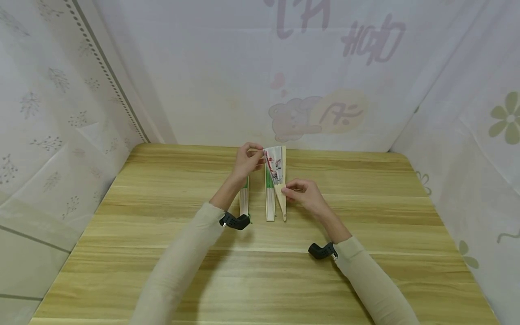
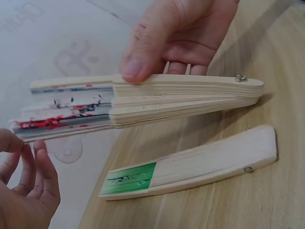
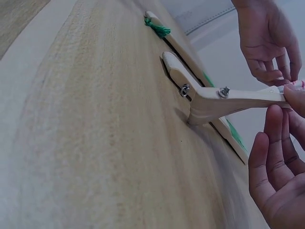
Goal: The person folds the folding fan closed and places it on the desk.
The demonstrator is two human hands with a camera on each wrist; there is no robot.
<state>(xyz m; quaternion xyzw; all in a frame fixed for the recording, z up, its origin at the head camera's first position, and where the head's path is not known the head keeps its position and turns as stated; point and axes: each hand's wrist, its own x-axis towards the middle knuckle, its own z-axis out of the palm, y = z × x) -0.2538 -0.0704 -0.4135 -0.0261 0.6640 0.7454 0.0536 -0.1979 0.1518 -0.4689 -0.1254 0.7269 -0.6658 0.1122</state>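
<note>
A partly spread folding fan, white with red blossoms and pale wooden ribs, is between my two hands. My left hand pinches the top left corner of its leaf. Lower down, my right hand grips the outer rib between thumb and fingers. The fan's metal pivot shows in the right wrist view, close over the table. Just left of it lies a folded green fan with pale ribs. A second folded green fan, with a green tassel, lies further left, partly hidden by my left arm.
The wooden table has light and dark grain. A printed white cloth hangs behind its far edge, and patterned cloths hang along both sides. Black wrist cameras sit at both sleeve cuffs.
</note>
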